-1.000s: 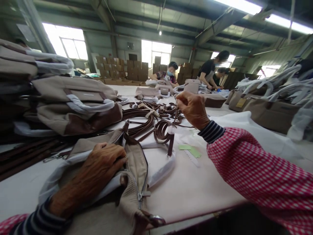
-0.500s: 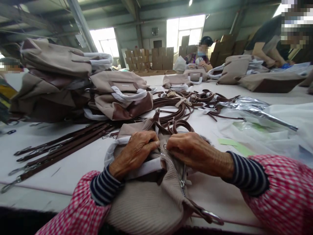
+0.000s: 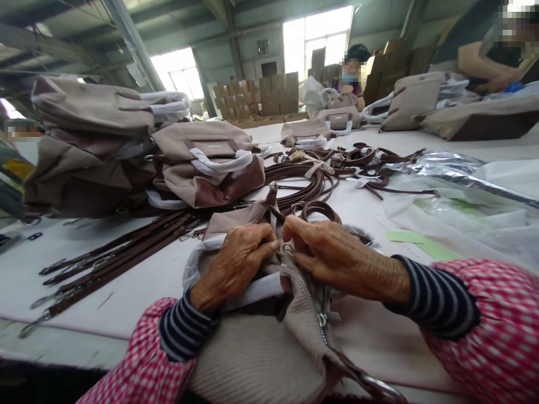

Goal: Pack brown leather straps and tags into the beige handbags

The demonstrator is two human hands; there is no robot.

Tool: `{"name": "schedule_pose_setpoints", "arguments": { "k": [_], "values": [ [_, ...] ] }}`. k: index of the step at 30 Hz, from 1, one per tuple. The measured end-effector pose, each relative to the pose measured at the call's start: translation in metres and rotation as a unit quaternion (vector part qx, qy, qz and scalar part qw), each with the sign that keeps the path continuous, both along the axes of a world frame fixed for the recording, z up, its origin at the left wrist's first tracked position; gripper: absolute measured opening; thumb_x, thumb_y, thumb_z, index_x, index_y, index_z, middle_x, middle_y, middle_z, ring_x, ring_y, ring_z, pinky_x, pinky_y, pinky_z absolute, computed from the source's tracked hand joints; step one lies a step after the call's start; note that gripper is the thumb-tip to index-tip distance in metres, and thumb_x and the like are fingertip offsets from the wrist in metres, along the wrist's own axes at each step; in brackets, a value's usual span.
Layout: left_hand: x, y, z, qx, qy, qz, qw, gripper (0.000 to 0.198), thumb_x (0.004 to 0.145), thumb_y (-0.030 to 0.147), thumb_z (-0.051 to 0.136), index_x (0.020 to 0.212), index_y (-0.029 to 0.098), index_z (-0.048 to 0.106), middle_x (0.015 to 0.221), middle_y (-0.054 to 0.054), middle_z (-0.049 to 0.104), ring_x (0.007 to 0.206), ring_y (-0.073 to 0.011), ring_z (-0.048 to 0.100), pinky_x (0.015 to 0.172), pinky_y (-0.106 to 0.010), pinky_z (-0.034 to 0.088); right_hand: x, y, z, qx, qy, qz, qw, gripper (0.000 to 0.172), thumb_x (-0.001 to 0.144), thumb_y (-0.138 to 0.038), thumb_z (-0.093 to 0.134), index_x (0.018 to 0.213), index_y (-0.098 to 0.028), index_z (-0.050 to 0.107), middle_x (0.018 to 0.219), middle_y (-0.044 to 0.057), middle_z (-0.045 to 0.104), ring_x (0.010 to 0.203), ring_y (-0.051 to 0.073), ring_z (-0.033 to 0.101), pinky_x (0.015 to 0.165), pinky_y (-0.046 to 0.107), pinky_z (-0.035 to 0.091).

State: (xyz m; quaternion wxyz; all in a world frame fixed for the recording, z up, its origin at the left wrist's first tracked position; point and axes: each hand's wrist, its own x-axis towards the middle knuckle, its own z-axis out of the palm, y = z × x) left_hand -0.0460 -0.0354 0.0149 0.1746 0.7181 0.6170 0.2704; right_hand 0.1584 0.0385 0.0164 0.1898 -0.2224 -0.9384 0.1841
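A beige ribbed handbag (image 3: 252, 353) with dark brown trim lies in front of me, its metal zip (image 3: 305, 289) partly parted. My left hand (image 3: 246, 261) is closed, pinching the fabric edge at the far end of the zip. Opposite it, my right hand (image 3: 341, 255) is curled at the same end, around a small metal ring (image 3: 287, 248); its fingertips are partly hidden. Nearer to me, the zip slider (image 3: 323, 320) sits along the teeth. A white-wrapped handle (image 3: 256, 289) passes under my left wrist. At the near end hangs a metal clasp (image 3: 381, 387).
Beige bags (image 3: 210, 163) are piled at the left. Brown straps with metal hooks (image 3: 109, 264) lie below them, and coiled straps (image 3: 303, 188) beyond my bag. Clear plastic (image 3: 471, 207) and green paper strips (image 3: 421, 242) lie at the right. Co-workers (image 3: 351, 78) are across the table.
My right index finger has lifted and moved apart from the thumb near the ring. My left hand keeps its pinch. The view has shifted slightly.
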Motion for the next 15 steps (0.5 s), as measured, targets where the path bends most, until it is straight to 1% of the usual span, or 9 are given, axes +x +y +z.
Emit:
{"name": "schedule_pose_setpoints", "arguments": {
  "k": [4,8,12,15],
  "values": [
    [0.001,0.001,0.0,0.002,0.008,-0.005,1.0,0.031,0.1,0.034,0.051,0.074,0.02,0.059,0.075,-0.001,0.061,0.075,-0.0188,0.055,0.069,-0.032,0.038,-0.005,-0.002,0.005,0.001,-0.03,-0.012,0.999,0.027,0.087,-0.011,0.056,0.111,-0.02,0.054,0.076,-0.001,0.062,0.064,0.015,0.052,0.063,0.028,0.027],
    [0.0,0.002,-0.001,0.006,0.008,-0.017,1.0,0.031,0.102,0.035,0.051,0.076,0.019,0.059,0.077,-0.001,0.062,0.076,-0.019,0.056,0.072,-0.033,0.039,-0.011,-0.003,0.009,0.002,-0.058,-0.03,0.998,0.03,0.084,-0.009,0.057,0.112,-0.02,0.053,0.075,-0.001,0.061,0.066,0.016,0.052,0.063,0.028,0.026],
    [-0.003,0.002,-0.002,0.011,0.009,-0.046,0.999,0.028,0.103,0.033,0.052,0.081,0.018,0.063,0.083,-0.002,0.066,0.082,-0.0198,0.059,0.078,-0.033,0.043,-0.012,-0.001,0.005,-0.025,-0.03,-0.005,0.999,0.032,0.083,-0.008,0.059,0.112,-0.02,0.053,0.077,-0.002,0.06,0.067,0.015,0.053,0.064,0.027,0.028],
    [-0.006,0.001,-0.001,0.004,0.012,-0.067,0.998,0.024,0.102,0.028,0.054,0.085,0.018,0.066,0.091,-0.002,0.069,0.088,-0.0197,0.062,0.083,-0.033,0.044,-0.012,0.0,0.0,-0.037,-0.022,0.008,0.999,0.032,0.083,-0.007,0.058,0.112,-0.019,0.053,0.078,-0.002,0.06,0.068,0.015,0.053,0.065,0.026,0.029]
  ]
}}
